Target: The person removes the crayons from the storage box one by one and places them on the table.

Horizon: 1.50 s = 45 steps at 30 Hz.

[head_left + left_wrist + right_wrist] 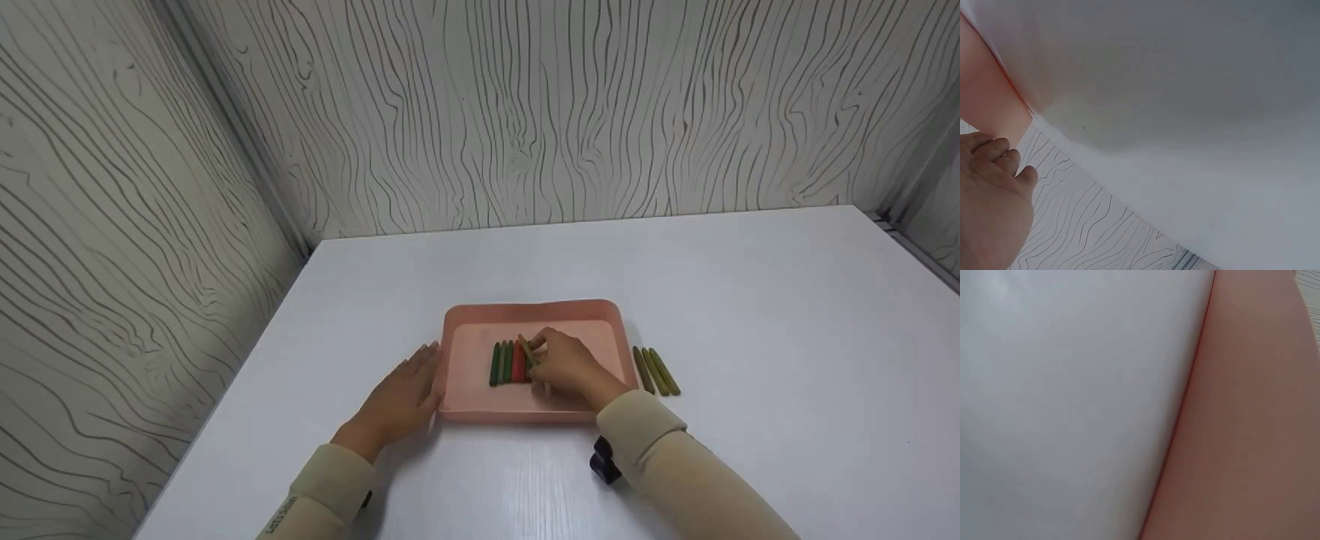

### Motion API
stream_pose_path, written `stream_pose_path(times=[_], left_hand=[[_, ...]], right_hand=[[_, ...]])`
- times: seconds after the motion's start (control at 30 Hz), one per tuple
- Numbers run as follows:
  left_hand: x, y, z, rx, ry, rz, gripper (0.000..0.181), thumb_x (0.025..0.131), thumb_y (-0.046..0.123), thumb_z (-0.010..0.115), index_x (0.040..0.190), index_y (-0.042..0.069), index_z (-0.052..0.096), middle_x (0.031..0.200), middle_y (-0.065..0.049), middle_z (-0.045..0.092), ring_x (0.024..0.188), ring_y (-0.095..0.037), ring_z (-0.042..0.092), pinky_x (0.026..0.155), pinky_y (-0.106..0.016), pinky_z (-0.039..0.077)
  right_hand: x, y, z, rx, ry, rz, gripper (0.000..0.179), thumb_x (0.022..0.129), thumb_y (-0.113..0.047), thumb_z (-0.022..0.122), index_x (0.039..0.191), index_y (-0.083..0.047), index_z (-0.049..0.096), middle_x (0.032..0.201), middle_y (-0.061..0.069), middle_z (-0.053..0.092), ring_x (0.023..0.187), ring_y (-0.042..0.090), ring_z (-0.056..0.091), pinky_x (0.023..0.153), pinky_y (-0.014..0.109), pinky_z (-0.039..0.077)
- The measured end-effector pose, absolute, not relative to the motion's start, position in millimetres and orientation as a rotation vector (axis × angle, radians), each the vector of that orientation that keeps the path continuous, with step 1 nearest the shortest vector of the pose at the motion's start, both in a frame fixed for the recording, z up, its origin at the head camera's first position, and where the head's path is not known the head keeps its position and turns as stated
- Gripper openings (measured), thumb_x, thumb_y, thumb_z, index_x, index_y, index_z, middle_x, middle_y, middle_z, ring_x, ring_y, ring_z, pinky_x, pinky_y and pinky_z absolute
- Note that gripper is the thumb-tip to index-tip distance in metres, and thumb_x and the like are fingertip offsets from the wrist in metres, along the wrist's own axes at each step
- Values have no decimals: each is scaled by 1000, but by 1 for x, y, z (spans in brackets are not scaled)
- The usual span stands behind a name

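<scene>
In the head view, a shallow pink tray [525, 415] lies on the white table. My right hand [568, 366] is over it, pinching an olive-yellow crayon [528, 351] between thumb and fingers. That crayon leans at the right end of a row, beside red crayons [518, 365]; several green crayons [495, 365] form the row's left side. Part of the row is hidden behind the hand. My left hand [401, 399] lies along the tray's left wall, fingers extended and fingertips at the rim. In the left wrist view, the left hand [995, 197] appears beside the pink wall.
Outside the tray's right wall, 3 olive crayons [656, 371] lie side by side on the table [765, 330]. A wood-grain patterned panel [525, 112] rises behind the table, another [135, 262] at the left. The right wrist view shows the tray's outer wall [1241, 416].
</scene>
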State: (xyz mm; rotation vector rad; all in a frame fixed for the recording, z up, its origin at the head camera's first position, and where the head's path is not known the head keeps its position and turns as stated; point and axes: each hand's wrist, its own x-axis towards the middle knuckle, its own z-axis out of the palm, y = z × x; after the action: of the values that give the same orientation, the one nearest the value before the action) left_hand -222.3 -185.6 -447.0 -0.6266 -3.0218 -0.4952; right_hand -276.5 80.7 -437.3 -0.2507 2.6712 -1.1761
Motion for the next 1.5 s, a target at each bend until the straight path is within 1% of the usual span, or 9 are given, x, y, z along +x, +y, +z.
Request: stream_pose_path(times=[0.17, 0.33, 0.53, 0.63, 0.77, 0.87, 0.97, 1.23, 1.5], left_hand=[[-223, -185, -448, -620, -3035, -492, 54, 102, 28, 35, 149, 1, 28, 154, -10, 26, 142, -26, 20, 113, -43, 20], [-222, -184, -449, -615, -3037, -490, 54, 103, 30, 34, 149, 2, 28, 154, -9, 26, 142, -26, 20, 113, -42, 21], [-222, -185, -451, -609, -3041, -488, 55, 103, 32, 33, 150, 3, 26, 155, -8, 25, 142, -25, 20, 114, -41, 20], [-221, -186, -452, -618, -3035, -502, 55, 103, 31, 34, 150, 2, 26, 154, -9, 26, 142, -25, 20, 113, -42, 20], [-221, -187, -451, -629, -3029, -512, 55, 103, 30, 34, 149, 2, 27, 154, -10, 26, 142, -26, 20, 113, -43, 21], [-222, -188, -451, -639, -3028, -504, 55, 103, 30, 35, 149, 2, 27, 155, -9, 25, 142, -26, 20, 113, -43, 20], [-222, -189, -451, -651, -3028, -484, 55, 103, 30, 35, 150, 2, 27, 155, -9, 24, 142, -26, 19, 113, -43, 20], [-223, -188, -450, -621, -3049, -486, 55, 103, 30, 35, 150, 4, 25, 155, -8, 24, 142, -26, 19, 114, -42, 19], [-222, -186, -447, -588, -3056, -482, 56, 103, 33, 33, 152, 6, 23, 155, -7, 24, 142, -24, 19, 113, -41, 20]], right_hand=[[-275, 84, -439, -279, 2629, -1244, 35, 78, -4, 69, 112, -5, 58, 94, 5, 62, 81, 19, 59, 70, 36, 49], [-275, 87, -438, -271, 2573, -1317, 34, 81, -6, 68, 113, -6, 57, 95, 5, 63, 84, 19, 60, 71, 36, 50], [-274, 91, -433, -237, 2447, -1482, 37, 83, 0, 62, 119, -4, 55, 99, 12, 64, 75, 22, 63, 67, 36, 53], [-273, 93, -428, -220, 2417, -1538, 40, 84, 1, 62, 122, -5, 55, 101, 13, 63, 76, 24, 63, 66, 35, 53], [-272, 101, -417, -259, 2410, -1565, 40, 84, -2, 62, 124, -4, 54, 101, 13, 61, 85, 27, 61, 70, 38, 52], [-273, 110, -409, -314, 2394, -1584, 41, 84, -2, 61, 125, -1, 52, 100, 15, 60, 90, 28, 60, 75, 41, 52], [-275, 121, -403, -338, 2401, -1593, 44, 85, -4, 62, 127, 2, 51, 102, 15, 60, 93, 26, 59, 79, 43, 51], [-279, 151, -392, -344, 2524, -1498, 46, 88, -16, 64, 129, 0, 50, 106, 15, 62, 96, 26, 58, 78, 37, 48], [-278, 183, -387, -223, 2529, -1440, 50, 88, -15, 60, 134, -2, 45, 117, 20, 55, 99, 30, 56, 83, 47, 48]])
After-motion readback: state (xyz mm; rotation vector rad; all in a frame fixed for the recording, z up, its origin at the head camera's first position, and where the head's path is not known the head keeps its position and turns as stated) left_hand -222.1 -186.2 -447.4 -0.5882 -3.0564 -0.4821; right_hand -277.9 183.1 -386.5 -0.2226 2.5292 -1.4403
